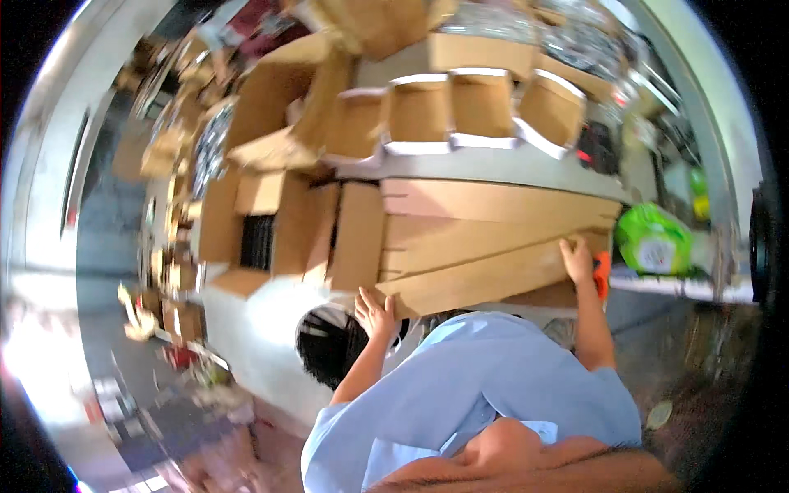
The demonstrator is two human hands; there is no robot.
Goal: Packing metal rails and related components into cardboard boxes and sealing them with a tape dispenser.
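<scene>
A long brown cardboard flap (485, 275) slants across the bench in front of me, over a larger flat cardboard carton (501, 201) with slots along its left side. My left hand (376, 314) is at the flap's near left corner, its fingers spread past the end and its thumb side against the cardboard. At the flap's right end, my right hand (579, 260) is closed over the upper edge, fingertips bent onto the board. The underside of the flap is hidden.
An open carton (218, 218) with black items inside stands left. Several shallow white-edged trays (419, 115) line the far side. A green bag (653, 238) lies right, and an orange object (602, 275) is beside my right forearm. A round black bristly thing (325, 345) is near my left arm.
</scene>
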